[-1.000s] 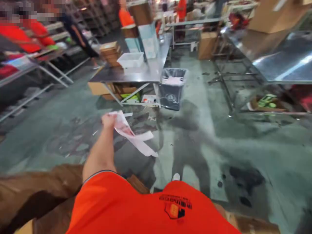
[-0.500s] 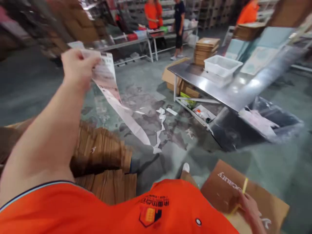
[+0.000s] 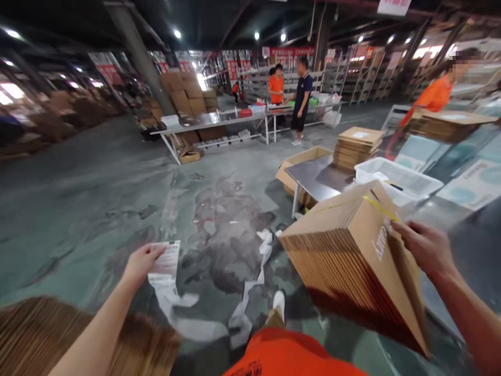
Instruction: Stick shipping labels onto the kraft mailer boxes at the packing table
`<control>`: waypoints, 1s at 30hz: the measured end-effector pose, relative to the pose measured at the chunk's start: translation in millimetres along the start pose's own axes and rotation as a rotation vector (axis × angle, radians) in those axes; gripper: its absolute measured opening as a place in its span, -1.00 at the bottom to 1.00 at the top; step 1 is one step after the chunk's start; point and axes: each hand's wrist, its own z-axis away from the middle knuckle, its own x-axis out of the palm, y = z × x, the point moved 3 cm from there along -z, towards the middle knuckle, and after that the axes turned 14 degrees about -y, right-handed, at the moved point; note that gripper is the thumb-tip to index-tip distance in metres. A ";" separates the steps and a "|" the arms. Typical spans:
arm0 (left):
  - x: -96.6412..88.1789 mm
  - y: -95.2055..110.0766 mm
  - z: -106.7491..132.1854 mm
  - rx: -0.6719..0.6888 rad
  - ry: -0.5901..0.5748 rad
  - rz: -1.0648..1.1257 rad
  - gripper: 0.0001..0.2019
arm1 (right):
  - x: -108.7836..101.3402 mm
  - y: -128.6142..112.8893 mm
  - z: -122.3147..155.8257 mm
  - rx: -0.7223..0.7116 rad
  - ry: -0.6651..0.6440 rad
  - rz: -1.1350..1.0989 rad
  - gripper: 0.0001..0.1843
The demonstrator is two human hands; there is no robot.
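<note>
My left hand (image 3: 144, 261) pinches the top of a long printed paper strip (image 3: 166, 263), which trails down and loops along the floor. At the right, my right hand (image 3: 425, 245) is closed on the yellow strap (image 3: 381, 208) around a thick bundle of flattened cardboard boxes (image 3: 332, 256). The bundle hangs tilted off the floor, with pale lettering on its near face. It covers part of the metal table behind it. My fingertips at the strap are partly blurred.
A metal table (image 3: 313, 177) holds a cardboard stack (image 3: 358, 146) and a white plastic basket (image 3: 403, 175). More flattened cardboard (image 3: 144, 344) lies at lower left. Several people stand farther back, one in dark clothes (image 3: 302, 99) by a long table (image 3: 219, 121).
My right hand has raised the strapped cardboard bundle from low at the right. My left hand has lowered with the paper strip. The view has tilted up.
</note>
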 end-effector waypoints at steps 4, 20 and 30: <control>28.3 67.0 -108.2 0.017 -0.076 0.131 -0.66 | 19.2 -51.1 -126.1 -0.100 -0.051 0.028 -0.51; 159.0 494.6 -307.4 0.468 -0.409 0.153 -0.66 | 160.6 -66.3 -566.1 -0.041 -0.158 0.279 -0.67; 341.0 622.7 -331.6 0.519 -1.178 0.358 -0.71 | 187.1 -72.0 -601.9 -0.177 -0.182 0.225 -0.65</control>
